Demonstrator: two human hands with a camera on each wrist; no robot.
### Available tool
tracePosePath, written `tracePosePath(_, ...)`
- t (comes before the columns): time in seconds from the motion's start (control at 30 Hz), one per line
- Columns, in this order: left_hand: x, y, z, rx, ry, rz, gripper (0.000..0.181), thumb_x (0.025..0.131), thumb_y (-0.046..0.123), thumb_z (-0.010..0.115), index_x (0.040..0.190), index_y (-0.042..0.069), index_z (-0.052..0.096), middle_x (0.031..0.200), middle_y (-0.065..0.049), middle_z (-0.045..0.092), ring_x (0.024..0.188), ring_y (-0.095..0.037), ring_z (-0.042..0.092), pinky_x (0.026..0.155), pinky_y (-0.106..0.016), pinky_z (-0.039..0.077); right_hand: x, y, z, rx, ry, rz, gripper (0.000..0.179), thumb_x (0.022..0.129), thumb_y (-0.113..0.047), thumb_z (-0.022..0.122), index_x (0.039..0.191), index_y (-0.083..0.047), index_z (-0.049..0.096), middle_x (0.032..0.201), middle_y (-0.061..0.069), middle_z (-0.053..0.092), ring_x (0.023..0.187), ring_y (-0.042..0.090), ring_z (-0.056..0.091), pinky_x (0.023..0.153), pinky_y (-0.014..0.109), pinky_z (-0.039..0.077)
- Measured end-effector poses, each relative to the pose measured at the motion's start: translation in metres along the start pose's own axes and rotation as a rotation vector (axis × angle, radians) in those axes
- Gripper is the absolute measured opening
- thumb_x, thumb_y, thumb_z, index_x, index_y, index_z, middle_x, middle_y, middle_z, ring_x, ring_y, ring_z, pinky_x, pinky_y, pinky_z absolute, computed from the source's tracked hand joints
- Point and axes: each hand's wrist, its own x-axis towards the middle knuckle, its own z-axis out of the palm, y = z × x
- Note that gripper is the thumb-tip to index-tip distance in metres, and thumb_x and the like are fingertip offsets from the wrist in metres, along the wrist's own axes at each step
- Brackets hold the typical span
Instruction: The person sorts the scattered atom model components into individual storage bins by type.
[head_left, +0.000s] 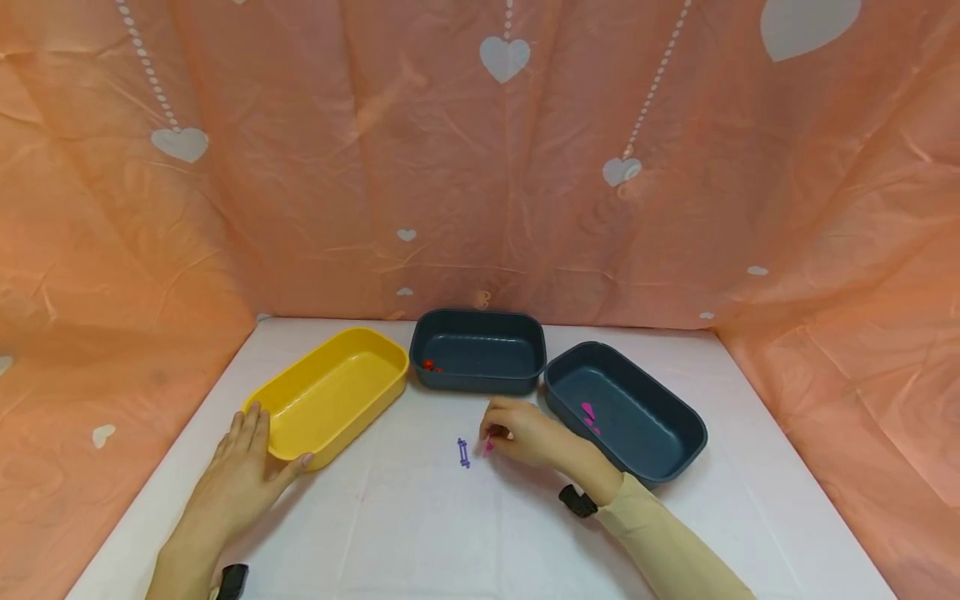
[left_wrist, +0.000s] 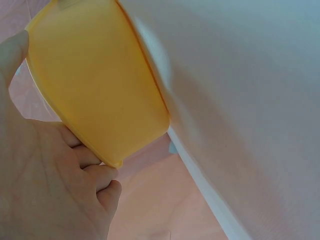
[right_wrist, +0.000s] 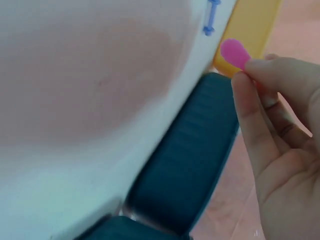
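My left hand [head_left: 232, 483] rests on the near left end of the yellow tray [head_left: 378, 406], its fingers laid straight over the rim and the thumb at the near corner. In the left wrist view, the fingertips lie along the edge of that tray. Over the white tabletop, my right hand [head_left: 525, 432] pinches a small pink piece [right_wrist: 233, 52] between thumb and index finger; its showing end is rounded and flat. Just left of that hand lie slim purple pieces [head_left: 463, 452] with knobbed ends, side by side on the cloth.
A dark blue tray [head_left: 480, 385] at the back holds small red pieces [head_left: 429, 364]. Angled at the right, another dark tray [head_left: 678, 406] contains several pink pieces [head_left: 588, 410]. An orange curtain [head_left: 450, 192] with pale hearts encloses the back and sides of the white table [head_left: 397, 533].
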Motion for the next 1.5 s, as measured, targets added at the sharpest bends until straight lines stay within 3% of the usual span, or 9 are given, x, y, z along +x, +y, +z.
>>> tracePosePath(0.17,-0.002,-0.001,0.000,-0.004,0.008,-0.001,0.105,0.102,0.056,0.058,0.153,-0.024,0.013,0.164,-0.042,0.003,0.152,-0.059,0.004,0.126,-0.063,0.000,-0.010,-0.001,-0.009,0.022,0.083,0.039,0.015,0.088,0.007,0.073,0.096,-0.006,0.075,0.098,0.001,0.064,0.087,0.012,0.064,0.078,0.021,0.057)
tracePosePath(0.4,-0.003,-0.001,-0.001,-0.012,0.009,0.000,0.104,0.102,0.055,0.058,0.153,-0.024,0.013,0.164,-0.042,0.003,0.152,-0.060,0.003,0.127,-0.062,-0.001,-0.030,0.005,-0.018,0.060,0.277,0.062,0.019,0.085,0.013,0.072,0.098,-0.002,0.073,0.098,0.004,0.065,0.082,0.013,0.069,0.076,0.026,0.062)
tracePosePath(0.8,-0.002,-0.002,0.001,-0.003,-0.014,-0.008,0.106,0.102,0.057,0.057,0.154,-0.024,0.012,0.164,-0.042,0.002,0.153,-0.058,0.002,0.126,-0.064,0.002,-0.069,0.019,-0.035,-0.043,0.509,0.254,0.020,0.086,0.012,0.075,0.100,-0.003,0.075,0.101,0.002,0.068,0.084,0.016,0.070,0.072,0.028,0.061)
tracePosePath(1.03,0.000,-0.001,0.001,-0.004,-0.017,-0.006,0.106,0.102,0.058,0.056,0.154,-0.023,0.012,0.164,-0.041,0.001,0.154,-0.057,0.000,0.126,-0.063,0.000,-0.088,0.025,-0.046,-0.049,0.551,0.426,0.017,0.091,0.012,0.070,0.101,0.000,0.075,0.105,0.006,0.067,0.087,0.020,0.071,0.075,0.025,0.061)
tracePosePath(1.2,-0.001,0.000,0.000,0.002,-0.007,0.002,0.105,0.103,0.057,0.057,0.154,-0.023,0.012,0.164,-0.041,0.002,0.153,-0.057,0.000,0.127,-0.062,-0.001,-0.095,0.027,-0.051,-0.088,0.559,0.520,0.017,0.092,0.010,0.068,0.103,0.000,0.075,0.108,0.010,0.066,0.092,0.024,0.069,0.079,0.040,0.062)
tracePosePath(1.33,0.000,0.000,-0.001,0.004,-0.002,0.005,0.105,0.103,0.057,0.057,0.154,-0.023,0.012,0.164,-0.042,0.002,0.153,-0.058,0.001,0.127,-0.062,-0.001,-0.096,0.027,-0.051,-0.085,0.561,0.536,0.017,0.091,0.010,0.068,0.105,0.001,0.074,0.110,0.012,0.066,0.097,0.028,0.069,0.083,0.050,0.061)
tracePosePath(1.5,0.000,0.000,-0.001,0.005,-0.005,0.005,0.106,0.102,0.057,0.057,0.154,-0.023,0.012,0.164,-0.042,0.002,0.153,-0.058,0.001,0.127,-0.062,0.000,-0.091,0.025,-0.049,-0.073,0.568,0.509,0.017,0.091,0.009,0.069,0.105,0.001,0.074,0.110,0.010,0.066,0.097,0.027,0.068,0.084,0.051,0.061)
